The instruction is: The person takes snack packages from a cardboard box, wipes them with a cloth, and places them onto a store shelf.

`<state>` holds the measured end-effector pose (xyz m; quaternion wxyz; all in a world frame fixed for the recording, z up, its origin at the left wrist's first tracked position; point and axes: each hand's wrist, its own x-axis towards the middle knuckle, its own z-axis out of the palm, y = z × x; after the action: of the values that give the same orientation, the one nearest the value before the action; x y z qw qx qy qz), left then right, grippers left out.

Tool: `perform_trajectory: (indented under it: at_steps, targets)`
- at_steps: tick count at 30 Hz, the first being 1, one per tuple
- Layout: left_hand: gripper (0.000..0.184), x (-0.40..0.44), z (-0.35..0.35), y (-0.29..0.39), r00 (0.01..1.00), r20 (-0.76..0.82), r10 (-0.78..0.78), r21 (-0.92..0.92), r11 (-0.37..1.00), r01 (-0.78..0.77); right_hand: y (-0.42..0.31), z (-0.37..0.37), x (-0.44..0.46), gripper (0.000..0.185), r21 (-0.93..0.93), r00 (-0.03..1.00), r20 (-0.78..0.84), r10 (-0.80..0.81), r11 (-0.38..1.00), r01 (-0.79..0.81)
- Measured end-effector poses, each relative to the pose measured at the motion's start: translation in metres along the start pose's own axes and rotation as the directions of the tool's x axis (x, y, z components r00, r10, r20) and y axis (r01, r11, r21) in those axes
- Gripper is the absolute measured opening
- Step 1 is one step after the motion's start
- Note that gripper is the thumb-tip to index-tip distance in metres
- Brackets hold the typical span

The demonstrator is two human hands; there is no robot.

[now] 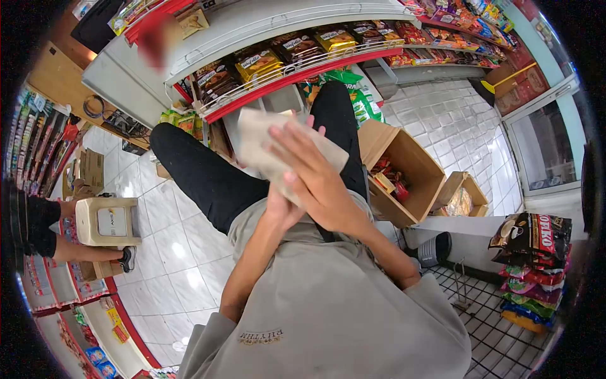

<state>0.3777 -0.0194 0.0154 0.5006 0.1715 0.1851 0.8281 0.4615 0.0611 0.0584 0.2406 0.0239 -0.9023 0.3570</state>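
Over my lap, a beige folded cloth (pixel 255 129), blurred by motion, lies between my two hands. My left hand (pixel 282 205) holds it from below; most of that hand is hidden, with some fingertips showing past the cloth's far edge. Flat across the top of the cloth rests my right hand (pixel 309 170), its fingers stretched out and slightly apart. Just beyond the hands, between my knees, a greyish container (pixel 281 101) is partly covered by the cloth.
Wafer packs (pixel 259 63) fill a red-edged shelf (pixel 303 79) ahead. A wooden box (pixel 416 170) with red packets stands right of my leg. Green bags (pixel 363 101) lie beyond my knee. At left, a person's leg (pixel 88 251) is beside a plastic stool (pixel 107 221). Coffee packs (pixel 533 243) hang right.
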Motion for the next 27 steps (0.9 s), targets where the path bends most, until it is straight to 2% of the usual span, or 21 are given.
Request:
perform_trajectory:
  at_steps: [1, 2, 3, 4, 5, 6, 7, 8, 9, 10, 11, 12, 15, 16, 17, 19, 20, 21, 23, 24, 27]
  targets:
    - [0.060, 0.000, -0.004, 0.007, 1.000, -0.004, 0.028, -0.091, 0.995, -0.028, -0.001, 0.005, -0.003, 0.050, 0.006, 1.000, -0.001, -0.007, 1.000, 0.007]
    - [0.059, -0.001, -0.006, 0.011, 0.998, -0.009, 0.056, -0.181, 0.982, -0.057, 0.002, 0.014, -0.008, 0.050, 0.122, 0.996, -0.069, 0.057, 0.991, -0.048]
    - [0.059, -0.001, -0.010, 0.011, 0.998, -0.009, 0.063, -0.173, 0.983, -0.064, 0.006, 0.023, -0.015, 0.050, 0.239, 0.984, -0.128, 0.127, 0.966, -0.094]
    - [0.056, 0.000, -0.018, 0.007, 0.991, -0.131, 0.016, 0.085, 0.996, -0.005, 0.011, 0.031, -0.019, 0.050, 0.353, 0.963, -0.178, 0.204, 0.926, -0.131]
    - [0.054, 0.001, -0.026, 0.001, 0.967, -0.256, -0.001, 0.326, 0.941, 0.087, 0.017, 0.037, -0.023, 0.050, 0.355, 0.962, -0.184, 0.200, 0.927, -0.124]
    - [0.052, 0.003, -0.030, -0.004, 0.926, -0.376, 0.015, 0.534, 0.821, 0.203, 0.024, 0.043, -0.026, 0.052, 0.604, 0.907, -0.201, 0.370, 0.776, -0.183]
    - [0.052, 0.007, -0.033, -0.009, 0.929, -0.369, 0.020, 0.548, 0.812, 0.200, 0.030, 0.050, -0.026, 0.053, 0.809, 0.835, -0.167, 0.524, 0.557, -0.188]
    - [0.050, 0.014, -0.035, -0.013, 0.941, -0.260, 0.218, 0.775, 0.628, 0.069, 0.032, 0.055, -0.020, 0.055, 0.948, 0.763, -0.082, 0.641, 0.287, -0.139]
    - [0.049, 0.021, -0.035, -0.010, 0.919, -0.093, 0.383, 0.931, 0.360, -0.056, 0.030, 0.057, -0.016, 0.055, 0.955, 0.782, -0.090, 0.617, 0.276, -0.108]
    - [0.049, 0.027, -0.038, 0.001, 0.866, 0.113, 0.487, 0.988, 0.039, -0.151, 0.028, 0.057, -0.018, 0.055, 0.985, 0.752, -0.018, 0.659, 0.141, -0.099]
    - [0.049, 0.032, -0.037, 0.017, 0.859, 0.134, 0.495, 0.989, -0.008, -0.150, 0.029, 0.056, -0.016, 0.054, 0.996, 0.721, 0.068, 0.690, -0.002, -0.092]
    - [0.049, 0.039, -0.032, 0.033, 0.844, 0.188, 0.502, 0.980, -0.034, -0.198, 0.026, 0.052, -0.010, 0.054, 0.997, 0.740, 0.072, 0.668, -0.027, -0.073]
    - [0.049, 0.068, -0.025, 0.076, 0.818, 0.292, 0.495, 0.954, -0.089, -0.286, 0.013, 0.029, -0.003, 0.045, 0.865, 0.811, 0.182, 0.557, 0.302, -0.401]
    - [0.049, 0.083, -0.027, 0.099, 0.838, 0.256, 0.481, 0.966, -0.087, -0.245, 0.015, 0.026, -0.003, 0.045, 0.872, 0.815, 0.177, 0.552, 0.296, -0.390]
    - [0.049, 0.098, -0.029, 0.121, 0.856, 0.216, 0.469, 0.976, -0.081, -0.202, 0.016, 0.023, -0.004, 0.044, 0.898, 0.792, 0.231, 0.565, 0.190, -0.397]
    - [0.049, 0.126, -0.023, 0.170, 0.896, 0.156, 0.415, 0.977, -0.199, -0.078, 0.022, 0.019, -0.005, 0.041, 0.914, 0.746, 0.344, 0.571, -0.023, -0.404]
    - [0.050, 0.144, -0.028, 0.197, 0.906, 0.195, 0.376, 0.946, -0.316, -0.072, 0.026, 0.018, -0.005, 0.041, 0.917, 0.748, 0.339, 0.571, -0.024, -0.398]
    - [0.051, 0.165, -0.039, 0.224, 0.915, 0.228, 0.333, 0.902, -0.425, -0.070, 0.030, 0.017, -0.005, 0.040, 0.920, 0.733, 0.358, 0.579, -0.087, -0.381]
    - [0.061, 0.210, -0.066, 0.280, 0.938, 0.135, 0.321, 0.699, -0.701, 0.140, 0.039, 0.015, -0.009, 0.039, 0.915, 0.700, 0.399, 0.592, -0.209, -0.345]
    - [0.061, 0.225, -0.072, 0.300, 0.938, 0.134, 0.319, 0.700, -0.700, 0.138, 0.044, 0.016, -0.012, 0.039, 0.915, 0.699, 0.399, 0.594, -0.209, -0.345]
    - [0.071, 0.268, -0.094, 0.353, 0.947, 0.134, 0.293, 0.612, -0.776, 0.153, 0.066, 0.035, -0.023, 0.032, 0.901, 0.505, 0.430, 0.749, -0.390, -0.188]
